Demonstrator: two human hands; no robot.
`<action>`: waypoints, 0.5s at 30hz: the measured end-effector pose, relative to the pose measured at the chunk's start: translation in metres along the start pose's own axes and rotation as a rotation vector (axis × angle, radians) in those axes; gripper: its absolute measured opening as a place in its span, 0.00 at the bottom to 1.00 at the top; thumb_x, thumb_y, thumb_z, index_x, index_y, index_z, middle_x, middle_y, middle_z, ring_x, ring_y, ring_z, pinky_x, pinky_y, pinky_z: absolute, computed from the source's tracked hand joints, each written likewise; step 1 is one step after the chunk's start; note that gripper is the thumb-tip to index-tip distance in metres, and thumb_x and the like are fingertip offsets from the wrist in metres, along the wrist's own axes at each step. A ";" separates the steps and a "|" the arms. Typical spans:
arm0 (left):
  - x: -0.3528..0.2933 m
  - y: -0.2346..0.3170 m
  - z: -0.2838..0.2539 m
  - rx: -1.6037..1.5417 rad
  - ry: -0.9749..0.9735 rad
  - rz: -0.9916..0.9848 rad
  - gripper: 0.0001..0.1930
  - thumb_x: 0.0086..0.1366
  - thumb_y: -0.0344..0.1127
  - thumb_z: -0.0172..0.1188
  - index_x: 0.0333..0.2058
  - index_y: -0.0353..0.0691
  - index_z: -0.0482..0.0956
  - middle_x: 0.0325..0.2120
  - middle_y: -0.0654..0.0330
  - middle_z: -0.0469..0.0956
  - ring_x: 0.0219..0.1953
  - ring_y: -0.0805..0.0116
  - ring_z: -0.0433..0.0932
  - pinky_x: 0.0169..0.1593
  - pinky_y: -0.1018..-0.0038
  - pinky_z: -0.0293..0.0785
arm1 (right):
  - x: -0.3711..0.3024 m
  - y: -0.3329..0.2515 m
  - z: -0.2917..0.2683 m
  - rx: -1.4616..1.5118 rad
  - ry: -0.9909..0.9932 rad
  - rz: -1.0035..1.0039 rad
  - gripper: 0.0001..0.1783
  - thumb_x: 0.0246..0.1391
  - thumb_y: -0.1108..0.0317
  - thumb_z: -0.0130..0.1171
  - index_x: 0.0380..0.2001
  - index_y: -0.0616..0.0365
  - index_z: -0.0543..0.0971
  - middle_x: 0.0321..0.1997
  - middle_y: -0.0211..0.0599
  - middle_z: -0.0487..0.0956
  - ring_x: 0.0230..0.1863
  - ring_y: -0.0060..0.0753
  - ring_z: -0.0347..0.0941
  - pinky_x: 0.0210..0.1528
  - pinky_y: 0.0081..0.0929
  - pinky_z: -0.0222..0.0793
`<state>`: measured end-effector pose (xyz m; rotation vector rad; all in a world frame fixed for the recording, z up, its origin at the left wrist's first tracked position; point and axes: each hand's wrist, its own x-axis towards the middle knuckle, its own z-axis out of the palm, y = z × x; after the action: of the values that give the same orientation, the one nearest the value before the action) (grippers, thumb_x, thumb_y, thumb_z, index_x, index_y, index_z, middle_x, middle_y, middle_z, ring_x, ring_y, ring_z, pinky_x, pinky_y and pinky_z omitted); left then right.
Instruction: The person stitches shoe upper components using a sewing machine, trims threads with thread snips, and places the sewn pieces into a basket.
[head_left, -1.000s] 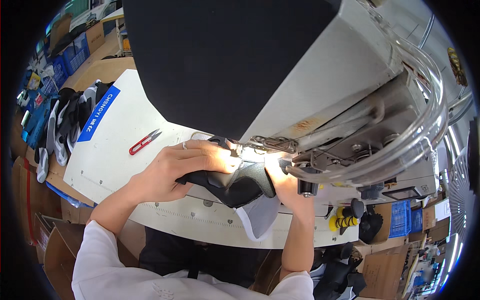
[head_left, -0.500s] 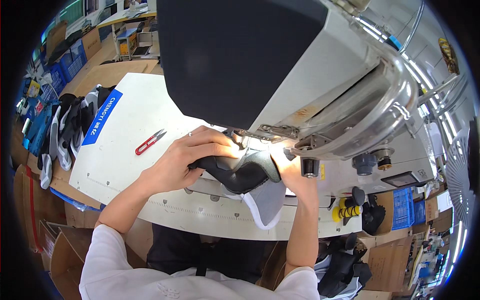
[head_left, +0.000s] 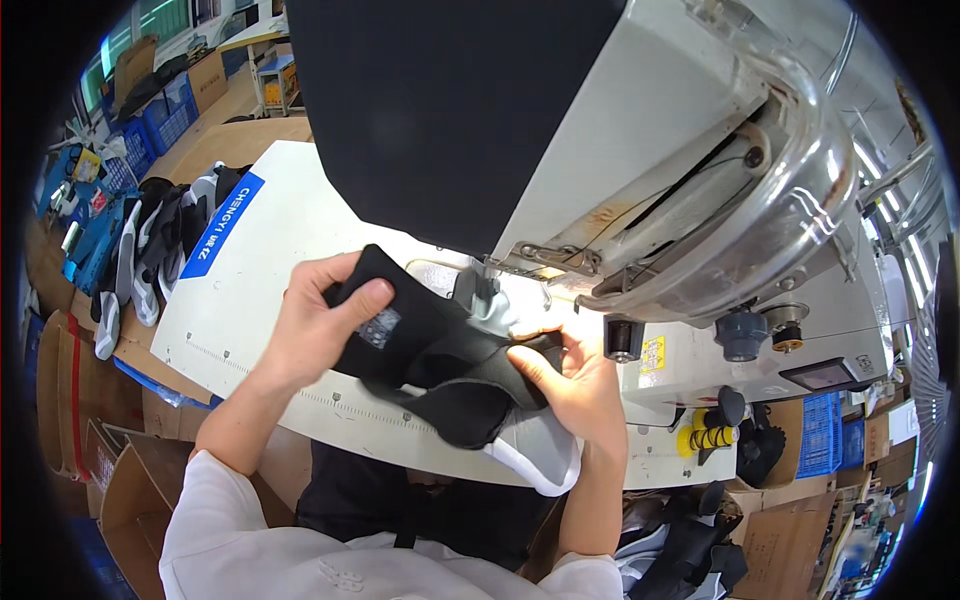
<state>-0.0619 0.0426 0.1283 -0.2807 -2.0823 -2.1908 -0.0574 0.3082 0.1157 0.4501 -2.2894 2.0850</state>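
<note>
- Grey-and-black sewing machine (head_left: pixel 620 150): takes up top centre and right. Lit work area under its head.
- White table (head_left: pixel 235 290): curved near edge, ruler marks along it.
- Pile of black, grey and white pieces (head_left: pixel 150 240): off the table's left side. Second heap (head_left: pixel 680 550) lower right, below the table edge.
- Blue crate (head_left: pixel 820 435): right side, beside cardboard.
- Black-and-grey fabric piece (head_left: pixel 435 345): between both hands, on the person's side of the lit area. Black flap up at left, folded black middle, grey white-rimmed end reaching over the near edge. Can't tell if it touches the tabletop.
- Right hand (head_left: pixel 580 390): thumb and index pinching a dark edge of the piece, close to the lit area. Other fingers partly hidden, can't tell how they sit.
- Left hand (head_left: pixel 325 310): thumb on the flap's face, fingers behind, pinching its upper-left part. Fingers mostly covered, can't tell their spacing.
- Blue strip (head_left: pixel 222 226): along the table's left edge.
- Yellow-and-black round item (head_left: pixel 708 438): right end of table.
- Small dark display (head_left: pixel 825 375): on machine, right.
- Pale printed patch (head_left: pixel 378 328): on the flap, just below the left thumb.
</note>
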 end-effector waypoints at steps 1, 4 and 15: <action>0.003 0.006 -0.008 0.028 -0.046 -0.006 0.09 0.62 0.33 0.64 0.37 0.33 0.83 0.30 0.66 0.81 0.33 0.80 0.75 0.40 0.81 0.72 | -0.002 0.001 0.000 -0.042 -0.037 0.010 0.10 0.51 0.79 0.62 0.39 0.63 0.79 0.33 0.28 0.80 0.34 0.19 0.75 0.41 0.20 0.71; 0.022 0.026 -0.025 0.573 0.056 0.369 0.10 0.58 0.27 0.64 0.39 0.31 0.81 0.29 0.61 0.82 0.33 0.79 0.77 0.39 0.80 0.72 | -0.009 -0.001 0.012 -0.200 0.086 0.014 0.11 0.51 0.79 0.61 0.40 0.63 0.78 0.32 0.29 0.80 0.35 0.18 0.75 0.42 0.20 0.70; 0.058 -0.027 0.041 1.020 0.041 1.414 0.11 0.45 0.29 0.59 0.30 0.46 0.85 0.26 0.63 0.81 0.27 0.65 0.77 0.26 0.72 0.71 | 0.074 0.125 -0.071 0.176 -0.027 -0.130 0.05 0.54 0.65 0.52 0.30 0.53 0.74 0.31 0.31 0.75 0.24 0.26 0.67 0.25 0.27 0.70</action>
<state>-0.1219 0.0877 0.1155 -1.0674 -1.6793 -0.2993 -0.1687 0.3709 0.0172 0.6168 -2.0368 2.2372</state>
